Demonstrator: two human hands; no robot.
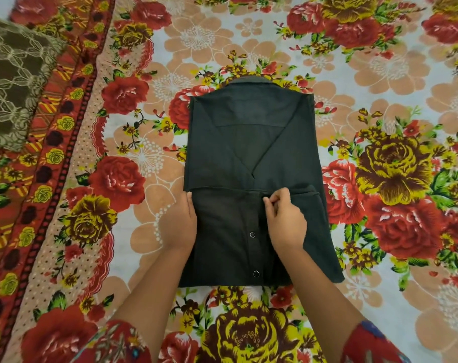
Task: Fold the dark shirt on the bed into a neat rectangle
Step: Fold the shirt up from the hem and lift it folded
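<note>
The dark shirt lies in the middle of the bed, collar at the far end, both sides and sleeves folded inward so it forms a long strip. Its near part, with two snap buttons showing, is folded up over the strip. My left hand rests against the left edge of this folded part, fingers tucked at the fabric's side. My right hand sits near the centre placket, thumb and fingers pinching the top edge of the folded layer.
A flowered bedsheet in red, yellow and peach covers the bed all around the shirt. A folded brown patterned cloth lies at the far left. My patterned sleeves show at the bottom of the view.
</note>
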